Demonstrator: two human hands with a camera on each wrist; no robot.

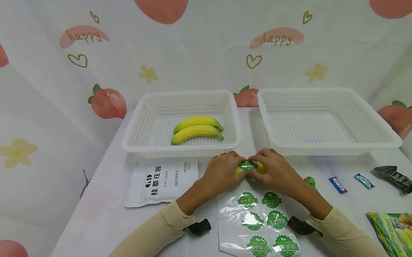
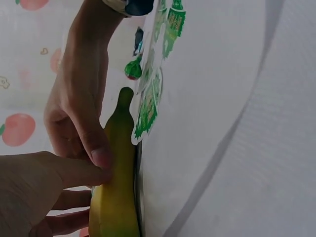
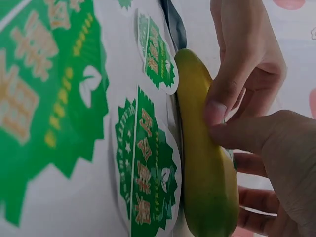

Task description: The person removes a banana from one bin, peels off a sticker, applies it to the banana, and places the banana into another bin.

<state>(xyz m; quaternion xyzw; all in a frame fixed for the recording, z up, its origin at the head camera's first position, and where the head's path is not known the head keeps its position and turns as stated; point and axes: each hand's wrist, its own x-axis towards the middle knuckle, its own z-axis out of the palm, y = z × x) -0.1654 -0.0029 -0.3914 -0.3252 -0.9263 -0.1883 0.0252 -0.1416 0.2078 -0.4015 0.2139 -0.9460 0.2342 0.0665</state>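
In the head view, my left hand (image 1: 222,170) and right hand (image 1: 274,172) meet around a yellow banana (image 1: 261,167). A green oval sticker (image 1: 248,166) lies across the banana between the fingertips. Both thumbs press on the near side of the banana (image 3: 205,173) in the right wrist view, with other fingers behind it. The left wrist view also shows the banana (image 2: 117,207) pinched by the left hand (image 2: 39,190) and the right hand (image 2: 79,113). Below the hands lies a white sheet (image 1: 227,219) bearing several round green stickers (image 1: 258,246).
Behind stand two white baskets; the left basket (image 1: 132,145) holds two bananas (image 1: 197,133). A white coffee pouch (image 1: 173,181) lies left. On the right are a green-wrapped candy (image 1: 310,181), two small wrapped candies (image 1: 338,185), a black wrapped piece (image 1: 396,179) and a green-yellow bag (image 1: 402,231).
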